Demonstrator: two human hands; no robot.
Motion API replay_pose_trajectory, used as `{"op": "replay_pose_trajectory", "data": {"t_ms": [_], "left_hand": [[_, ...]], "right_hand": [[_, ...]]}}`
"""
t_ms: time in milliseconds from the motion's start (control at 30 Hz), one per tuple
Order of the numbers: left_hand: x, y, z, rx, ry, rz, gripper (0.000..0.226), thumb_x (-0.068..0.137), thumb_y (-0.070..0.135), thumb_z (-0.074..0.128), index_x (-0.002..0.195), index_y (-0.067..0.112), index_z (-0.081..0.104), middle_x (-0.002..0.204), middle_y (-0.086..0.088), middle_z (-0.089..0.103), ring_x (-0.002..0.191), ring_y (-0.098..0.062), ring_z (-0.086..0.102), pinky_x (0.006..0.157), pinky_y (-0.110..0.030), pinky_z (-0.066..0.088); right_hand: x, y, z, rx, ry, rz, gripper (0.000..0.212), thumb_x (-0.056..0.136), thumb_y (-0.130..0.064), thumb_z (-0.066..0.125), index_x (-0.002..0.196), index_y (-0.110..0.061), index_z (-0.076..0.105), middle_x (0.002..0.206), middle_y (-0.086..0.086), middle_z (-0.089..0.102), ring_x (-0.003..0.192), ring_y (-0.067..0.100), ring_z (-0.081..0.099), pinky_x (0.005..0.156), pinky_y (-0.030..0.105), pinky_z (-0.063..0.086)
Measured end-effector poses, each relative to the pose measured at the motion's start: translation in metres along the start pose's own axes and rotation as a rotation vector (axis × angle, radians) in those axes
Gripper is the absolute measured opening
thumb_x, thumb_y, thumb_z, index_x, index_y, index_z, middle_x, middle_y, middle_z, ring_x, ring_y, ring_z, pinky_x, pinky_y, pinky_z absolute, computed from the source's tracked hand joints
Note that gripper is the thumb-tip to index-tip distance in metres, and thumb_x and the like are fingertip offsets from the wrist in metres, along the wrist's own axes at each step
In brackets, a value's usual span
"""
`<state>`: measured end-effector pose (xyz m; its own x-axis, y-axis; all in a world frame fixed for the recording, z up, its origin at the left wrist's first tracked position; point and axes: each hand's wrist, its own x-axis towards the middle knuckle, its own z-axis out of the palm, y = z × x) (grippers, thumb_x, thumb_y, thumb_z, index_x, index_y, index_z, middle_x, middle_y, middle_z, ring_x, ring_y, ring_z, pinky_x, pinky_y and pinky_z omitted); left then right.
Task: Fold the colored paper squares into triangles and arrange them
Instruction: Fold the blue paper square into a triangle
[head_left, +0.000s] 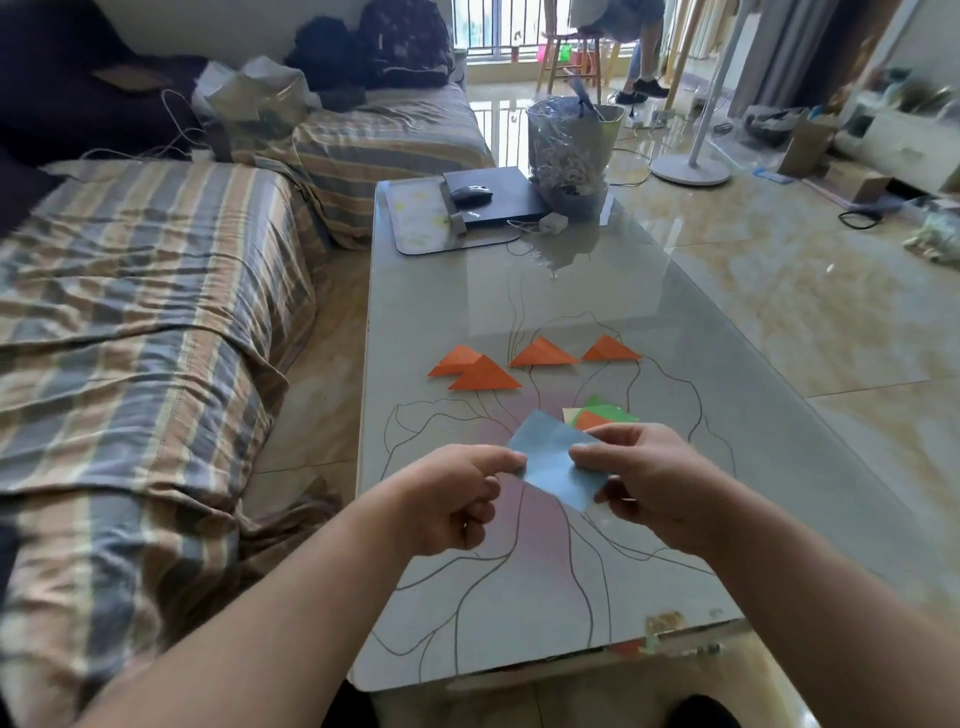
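Note:
A light blue paper square (550, 457) hangs above the glass table (519, 597), turned like a diamond. My left hand (457, 499) pinches its left corner and my right hand (644, 478) pinches its right side. Several orange folded triangles lie in a row farther up the table: an overlapping pair (475, 371), one in the middle (543, 354) and one at the right (609, 351). A small pile of unfolded squares (605, 413), green, orange and pale yellow, lies just beyond my right hand, partly hidden by the blue sheet.
A black laptop (498, 200) with a mouse (470, 195), a tray and a charger sit at the table's far end beside a wrapped bouquet (571, 150). A striped sofa (156, 322) runs along the left. A fan stand (691, 169) and a seated person are beyond.

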<state>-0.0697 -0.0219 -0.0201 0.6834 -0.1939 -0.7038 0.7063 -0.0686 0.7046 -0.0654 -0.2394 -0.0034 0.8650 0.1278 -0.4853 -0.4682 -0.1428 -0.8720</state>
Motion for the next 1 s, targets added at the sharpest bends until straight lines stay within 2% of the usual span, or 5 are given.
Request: {"op": "replay_pose_trajectory", "data": {"t_ms": [200, 333, 533, 733, 1000], "left_hand": [[-0.010, -0.001, 0.004, -0.062, 0.108, 0.275, 0.015, 0.104, 0.016, 0.058, 0.109, 0.014, 0.072, 0.084, -0.007, 0.075, 0.067, -0.018, 0.069, 0.065, -0.031, 0.048], [-0.018, 0.008, 0.004, -0.238, -0.001, 0.344, 0.041, 0.090, -0.005, 0.036, 0.105, 0.005, 0.073, 0.107, -0.021, 0.075, 0.087, -0.031, 0.074, 0.081, -0.038, 0.054], [-0.013, 0.012, 0.002, -0.300, -0.008, 0.346, 0.017, 0.091, 0.018, 0.064, 0.097, 0.004, 0.072, 0.096, -0.018, 0.073, 0.085, -0.028, 0.070, 0.081, -0.039, 0.059], [-0.007, 0.007, 0.003, -0.381, 0.145, 0.309, 0.025, 0.091, -0.001, 0.070, 0.112, 0.012, 0.065, 0.098, -0.014, 0.078, 0.080, -0.024, 0.073, 0.068, -0.032, 0.060], [-0.006, 0.009, 0.004, -0.425, 0.177, 0.252, 0.025, 0.096, 0.000, 0.064, 0.118, 0.010, 0.067, 0.099, -0.013, 0.079, 0.076, -0.021, 0.074, 0.065, -0.030, 0.056]], "right_hand": [[0.005, 0.018, 0.008, -0.393, 0.119, -0.406, 0.016, 0.089, -0.012, 0.079, 0.089, -0.028, 0.076, 0.091, 0.005, 0.072, 0.076, 0.019, 0.064, 0.070, 0.029, 0.049], [0.013, 0.015, 0.010, -0.610, 0.252, -0.803, 0.043, 0.074, 0.001, 0.089, 0.079, -0.040, 0.075, 0.112, -0.011, 0.060, 0.106, 0.019, 0.063, 0.081, 0.030, 0.051], [0.017, 0.006, -0.001, -0.448, 0.305, -0.770, 0.063, 0.065, 0.021, 0.079, 0.071, -0.041, 0.075, 0.127, -0.015, 0.055, 0.111, 0.015, 0.061, 0.085, 0.027, 0.051], [0.013, 0.003, 0.003, -0.326, 0.251, -0.638, 0.039, 0.079, -0.020, 0.089, 0.102, -0.047, 0.071, 0.117, -0.012, 0.061, 0.102, 0.008, 0.065, 0.080, 0.028, 0.058], [0.014, 0.013, 0.021, -0.103, -0.164, -0.430, 0.046, 0.091, -0.003, 0.076, 0.106, -0.046, 0.075, 0.089, 0.008, 0.064, 0.075, 0.019, 0.060, 0.073, 0.034, 0.055]]}}
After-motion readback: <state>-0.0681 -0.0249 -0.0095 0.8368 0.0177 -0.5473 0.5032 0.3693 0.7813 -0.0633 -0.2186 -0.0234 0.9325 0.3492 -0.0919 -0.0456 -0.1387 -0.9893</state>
